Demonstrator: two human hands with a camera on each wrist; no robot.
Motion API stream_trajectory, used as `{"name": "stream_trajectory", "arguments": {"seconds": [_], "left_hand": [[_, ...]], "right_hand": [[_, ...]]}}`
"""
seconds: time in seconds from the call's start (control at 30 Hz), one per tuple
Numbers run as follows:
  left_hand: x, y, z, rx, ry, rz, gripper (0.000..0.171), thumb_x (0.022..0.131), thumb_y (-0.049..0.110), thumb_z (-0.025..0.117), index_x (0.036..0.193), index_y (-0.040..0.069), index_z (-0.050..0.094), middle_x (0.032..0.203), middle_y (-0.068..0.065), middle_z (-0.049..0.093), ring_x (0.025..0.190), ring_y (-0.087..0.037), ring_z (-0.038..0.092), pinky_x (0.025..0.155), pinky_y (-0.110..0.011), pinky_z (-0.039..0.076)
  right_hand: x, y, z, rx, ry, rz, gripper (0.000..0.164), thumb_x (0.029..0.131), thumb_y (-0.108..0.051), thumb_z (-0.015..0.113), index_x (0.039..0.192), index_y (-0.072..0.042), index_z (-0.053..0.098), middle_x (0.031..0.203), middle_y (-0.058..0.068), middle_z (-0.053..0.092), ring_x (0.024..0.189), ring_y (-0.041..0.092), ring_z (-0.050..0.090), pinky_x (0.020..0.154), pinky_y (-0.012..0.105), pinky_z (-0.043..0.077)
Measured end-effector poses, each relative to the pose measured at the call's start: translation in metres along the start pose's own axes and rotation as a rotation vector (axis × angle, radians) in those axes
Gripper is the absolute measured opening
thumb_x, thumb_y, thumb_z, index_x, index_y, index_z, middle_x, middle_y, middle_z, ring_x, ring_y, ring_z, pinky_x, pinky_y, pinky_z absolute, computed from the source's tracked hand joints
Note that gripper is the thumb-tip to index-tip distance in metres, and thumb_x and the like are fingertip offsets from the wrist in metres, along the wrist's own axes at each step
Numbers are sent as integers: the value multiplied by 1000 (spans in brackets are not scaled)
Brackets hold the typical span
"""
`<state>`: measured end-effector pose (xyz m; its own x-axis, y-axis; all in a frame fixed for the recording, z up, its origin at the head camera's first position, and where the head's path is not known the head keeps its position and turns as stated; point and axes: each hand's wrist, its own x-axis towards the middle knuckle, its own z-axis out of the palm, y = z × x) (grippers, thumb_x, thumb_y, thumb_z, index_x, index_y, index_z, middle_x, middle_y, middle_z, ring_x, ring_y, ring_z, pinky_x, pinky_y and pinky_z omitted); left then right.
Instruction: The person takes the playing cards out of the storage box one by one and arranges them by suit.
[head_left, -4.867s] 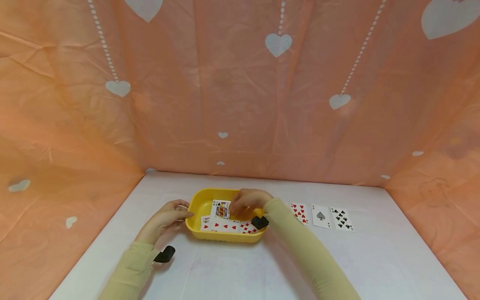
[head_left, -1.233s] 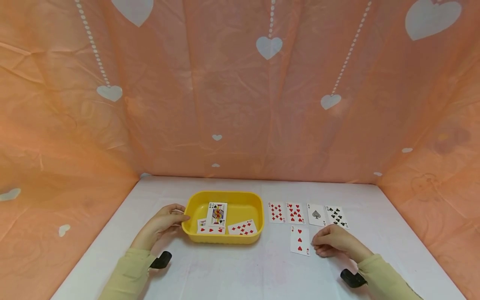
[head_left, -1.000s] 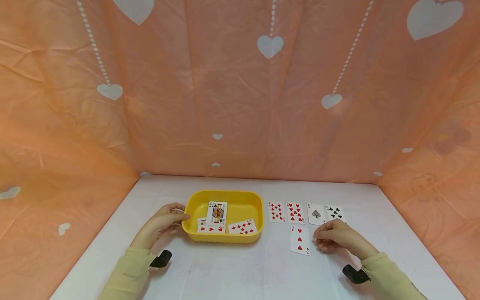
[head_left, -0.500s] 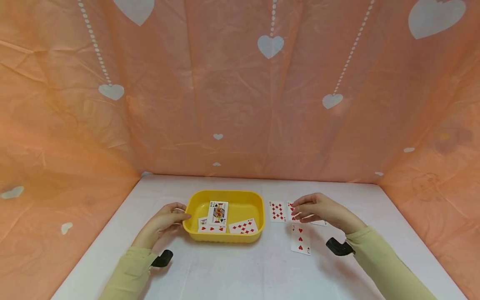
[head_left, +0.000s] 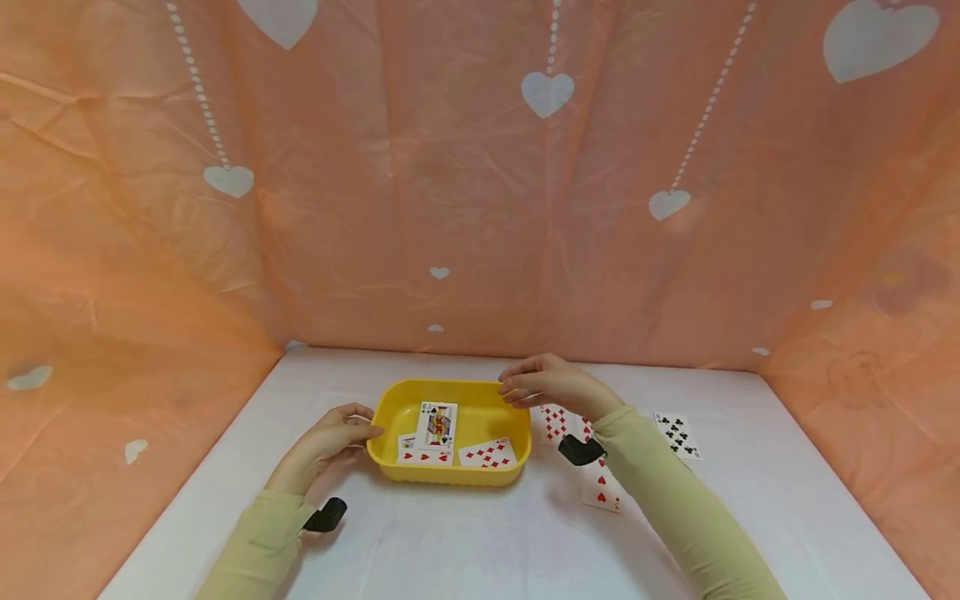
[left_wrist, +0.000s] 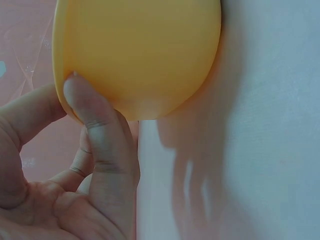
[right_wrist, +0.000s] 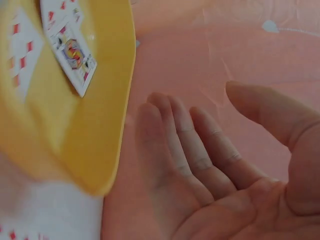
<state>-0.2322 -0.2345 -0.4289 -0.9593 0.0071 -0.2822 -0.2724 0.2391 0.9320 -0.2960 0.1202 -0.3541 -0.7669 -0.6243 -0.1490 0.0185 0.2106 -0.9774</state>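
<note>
My left hand (head_left: 327,440) pinches the left rim of a yellow plastic tray (head_left: 392,473) between thumb and index finger, as the left wrist view also shows. Several playing cards lie face up in the tray. Among them are a spade face card (head_left: 437,425), a hearts card (head_left: 424,457) and a diamonds card (head_left: 487,452). Above the tray's far right corner hovers my right hand (head_left: 558,386), fingers loosely extended and spread from the thumb. Nothing is in its palm in the right wrist view.
Right of the tray lie a diamonds card (head_left: 553,425), a three of hearts (head_left: 602,492) and a clubs card (head_left: 678,435). The right sleeve (head_left: 675,492) covers parts of this card group. A peach curtain with white hearts (head_left: 450,208) encloses the white table (head_left: 450,542).
The right hand left the tray, stood beside the three of hearts on the table, then lifted and swept left to the tray's right end. The left hand has stayed on the rim.
</note>
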Motion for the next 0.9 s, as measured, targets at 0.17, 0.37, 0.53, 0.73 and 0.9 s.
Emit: {"name": "stream_trajectory", "arguments": {"seconds": [0.17, 0.37, 0.53, 0.73, 0.9], "left_hand": [[0, -1, 1, -8, -1, -1, 40, 87, 9, 68, 118, -5, 47, 93, -15, 61, 64, -17, 58, 61, -28, 51], [1, 0, 0, -8, -6, -3, 40, 87, 9, 68, 118, -5, 47, 91, -15, 61, 65, -17, 59, 63, -29, 52], [2, 2, 0, -2, -18, 10, 40, 87, 10, 68, 117, -5, 47, 88, -14, 63, 66, -17, 60, 61, -28, 51], [1, 3, 0, -3, -26, 22, 41, 87, 9, 67, 118, -6, 46, 86, -13, 64, 65, -16, 60, 60, -27, 51], [0, 2, 1, -4, -29, 21, 40, 87, 9, 68, 117, -6, 46, 86, -12, 64, 66, -16, 60, 61, -27, 51]], "right_hand": [[27, 2, 14, 42, 17, 30, 37, 94, -8, 58, 122, 16, 52, 110, 20, 65, 110, 39, 58, 93, 46, 46], [51, 11, 28, 85, 13, 74, 36, 94, -5, 57, 122, 17, 51, 118, 29, 59, 114, 43, 54, 94, 47, 44], [64, 19, 37, 95, 69, 115, 33, 95, -5, 57, 119, 16, 54, 113, 28, 62, 107, 40, 60, 91, 46, 47], [78, 28, 46, 57, 95, 185, 29, 92, -6, 58, 110, 17, 60, 105, 29, 64, 97, 37, 65, 86, 44, 51], [81, 32, 53, -9, 127, 268, 30, 90, -11, 62, 107, 14, 63, 101, 25, 67, 88, 31, 68, 80, 39, 54]]}}
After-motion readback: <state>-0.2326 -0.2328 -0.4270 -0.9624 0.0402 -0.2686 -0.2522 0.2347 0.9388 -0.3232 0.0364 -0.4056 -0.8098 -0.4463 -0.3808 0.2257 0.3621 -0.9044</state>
